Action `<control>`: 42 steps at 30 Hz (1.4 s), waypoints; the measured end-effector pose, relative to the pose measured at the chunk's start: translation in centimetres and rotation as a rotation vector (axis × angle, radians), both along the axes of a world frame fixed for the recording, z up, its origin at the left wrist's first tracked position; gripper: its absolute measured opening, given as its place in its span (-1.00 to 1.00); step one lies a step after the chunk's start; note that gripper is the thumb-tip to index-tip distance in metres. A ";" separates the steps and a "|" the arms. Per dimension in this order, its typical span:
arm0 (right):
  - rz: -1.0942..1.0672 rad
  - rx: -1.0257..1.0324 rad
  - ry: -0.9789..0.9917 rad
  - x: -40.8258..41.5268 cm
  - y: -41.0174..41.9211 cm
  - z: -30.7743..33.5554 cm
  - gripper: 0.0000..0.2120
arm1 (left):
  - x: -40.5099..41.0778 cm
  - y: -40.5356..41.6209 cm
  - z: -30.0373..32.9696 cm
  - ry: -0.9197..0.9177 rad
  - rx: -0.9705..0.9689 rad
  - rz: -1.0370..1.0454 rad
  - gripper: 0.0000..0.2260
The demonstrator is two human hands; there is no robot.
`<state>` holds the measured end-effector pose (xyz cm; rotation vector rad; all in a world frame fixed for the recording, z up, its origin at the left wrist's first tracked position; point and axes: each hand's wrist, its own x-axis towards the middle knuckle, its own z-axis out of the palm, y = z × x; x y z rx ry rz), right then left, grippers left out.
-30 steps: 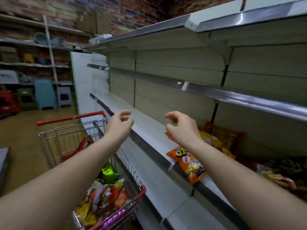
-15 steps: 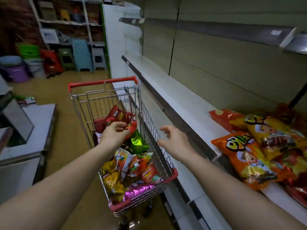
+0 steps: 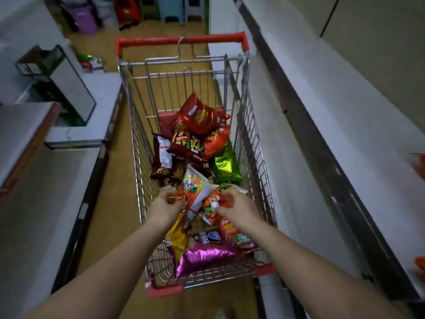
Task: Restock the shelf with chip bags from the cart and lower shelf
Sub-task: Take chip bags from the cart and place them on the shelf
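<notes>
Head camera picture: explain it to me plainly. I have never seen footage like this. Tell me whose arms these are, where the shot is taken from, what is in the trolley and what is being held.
No machine here: a person wears a camera on the head, looking down at their own arms. Below is a wire shopping cart with a red handle, full of chip bags. The left hand grips a white and orange bag. The right hand grips a red bag beside it. Loose in the cart lie a green bag and a shiny pink bag, among others. The pale shelf runs along the right.
</notes>
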<state>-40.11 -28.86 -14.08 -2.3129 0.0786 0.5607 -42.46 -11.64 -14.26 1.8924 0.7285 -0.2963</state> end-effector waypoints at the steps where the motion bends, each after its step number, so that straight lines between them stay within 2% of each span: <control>1: 0.016 -0.003 0.026 0.5 0.5 -1.1 -0.57 | 0.1 0.2 -0.9 0.029 0.004 0.016 -0.70; 12: 0.107 0.006 0.269 3.1 6.0 -10.3 -0.55 | 1.9 1.8 -10.0 0.278 0.040 0.095 -0.51; 18: 0.095 0.040 0.289 5.5 9.4 -13.1 -0.55 | 2.9 3.0 -13.8 0.263 -0.028 0.177 -0.32; 21: 0.148 0.024 0.257 6.4 10.9 -14.5 -0.45 | 3.3 3.2 -14.6 0.252 -0.047 0.195 -0.24; 24: 0.209 0.058 0.232 6.6 12.1 -15.6 -0.34 | 3.6 3.3 -15.2 0.258 -0.052 0.192 -0.22; 27: 0.215 0.066 0.226 6.4 12.8 -16.6 -0.40 | 4.0 3.3 -15.4 0.245 -0.089 0.193 -0.21; 30: 0.128 0.045 0.206 6.2 12.2 -16.9 -0.51 | 3.9 3.1 -14.8 0.236 -0.084 0.135 -0.30; 33: -0.115 0.251 0.316 6.0 10.1 -17.3 -0.67 | 3.5 2.7 -14.3 0.242 -0.046 -0.038 -0.34; 37: -0.449 0.479 0.482 5.7 7.0 -17.2 -0.70 | 3.4 1.2 -13.4 0.206 -0.033 -0.217 -0.38; 40: -0.613 0.607 0.501 5.3 4.9 -16.8 -0.77 | 3.3 -0.2 -12.8 0.155 -0.092 -0.272 -0.40; 42: -0.653 0.598 0.436 5.2 3.8 -16.0 -0.82 | 3.5 -0.6 -12.9 0.116 -0.120 -0.243 -0.34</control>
